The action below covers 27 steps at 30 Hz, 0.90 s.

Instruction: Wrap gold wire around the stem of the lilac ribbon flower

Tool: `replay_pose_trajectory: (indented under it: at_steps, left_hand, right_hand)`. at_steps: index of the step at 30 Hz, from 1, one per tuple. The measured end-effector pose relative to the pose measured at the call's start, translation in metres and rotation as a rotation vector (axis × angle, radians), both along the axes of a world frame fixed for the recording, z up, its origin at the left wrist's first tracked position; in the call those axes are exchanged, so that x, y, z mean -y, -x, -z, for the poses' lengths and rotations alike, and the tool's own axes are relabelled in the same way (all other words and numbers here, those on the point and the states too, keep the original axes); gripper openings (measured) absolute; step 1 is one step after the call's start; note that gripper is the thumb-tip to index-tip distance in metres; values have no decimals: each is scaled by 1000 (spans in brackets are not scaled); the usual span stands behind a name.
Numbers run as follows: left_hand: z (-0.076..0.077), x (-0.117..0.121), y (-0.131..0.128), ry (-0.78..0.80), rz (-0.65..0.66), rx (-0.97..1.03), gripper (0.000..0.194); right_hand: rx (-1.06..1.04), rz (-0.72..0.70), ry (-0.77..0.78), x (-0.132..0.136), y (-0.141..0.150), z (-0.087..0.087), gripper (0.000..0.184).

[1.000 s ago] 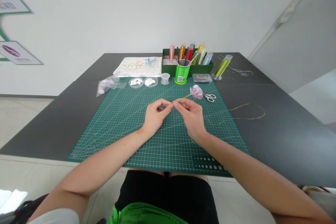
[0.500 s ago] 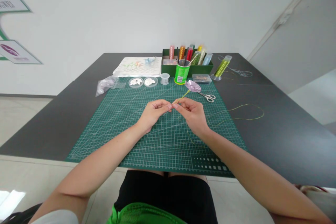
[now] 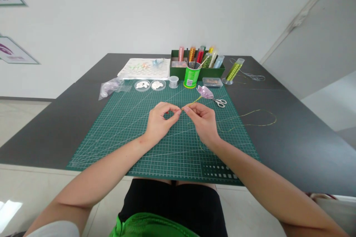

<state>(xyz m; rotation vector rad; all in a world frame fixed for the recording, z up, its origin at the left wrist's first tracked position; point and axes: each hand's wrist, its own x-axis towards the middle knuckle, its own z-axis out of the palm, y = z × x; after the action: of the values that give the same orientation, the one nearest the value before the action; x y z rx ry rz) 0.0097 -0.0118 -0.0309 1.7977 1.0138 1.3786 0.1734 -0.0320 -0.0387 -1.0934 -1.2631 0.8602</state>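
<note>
Rounder now is the arch of the left hand (image 3: 158, 122), its thumb and forefinger more widely bowed than in the earlier frame. Its grip closes at the lower end of a yellow-green stem (image 3: 194, 101), while the right hand (image 3: 205, 121) pinches the same stem just beside it. At two o'clock from the fingertips, a lilac fabric flower (image 3: 205, 92) tops the stem, its petals already gathered and mounted. Work appears partway along: a long tail of fine thread (image 3: 263, 125) lies loose at three o'clock, its end uncut, and white-handled scissors (image 3: 221, 103) rest nearer, also at three.

At ten and eleven o'clock, two clear round dishes (image 3: 136, 88) hold white pieces; beyond them at ten, a plastic bag (image 3: 109, 88) contains lilac material. Near twelve, a green can (image 3: 189, 77) carries slender dark tools. Behind it, a dark green box (image 3: 217, 73) stores tubes of pink, orange, red, green, yellow and pale blue thread. Small items lie inside a clear flat case (image 3: 212, 82) at one o'clock.
</note>
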Motion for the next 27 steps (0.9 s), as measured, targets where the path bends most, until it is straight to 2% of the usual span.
replay_pose_trajectory:
  at_steps: [3,8,10,19,27]
  left_hand:
    - [0,0,0,54,25,13,9]
    - [-1,-5,2,306,233,101,21]
    - [-2,-7,4,374,275,136,21]
    - [-7,-11,8,439,365,188,19]
    - [-6,-13,9,498,437,176,18]
  right_hand:
    - [31,16,-20,1,-1,-1,27]
    - [51,-23,-46,1,-3,-1,28]
    - [63,-26,-49,1,-5,0,25]
    - [189,-49,-124,3,-14,-9,18]
    - [236,-41,-178,3,-16,-11,24]
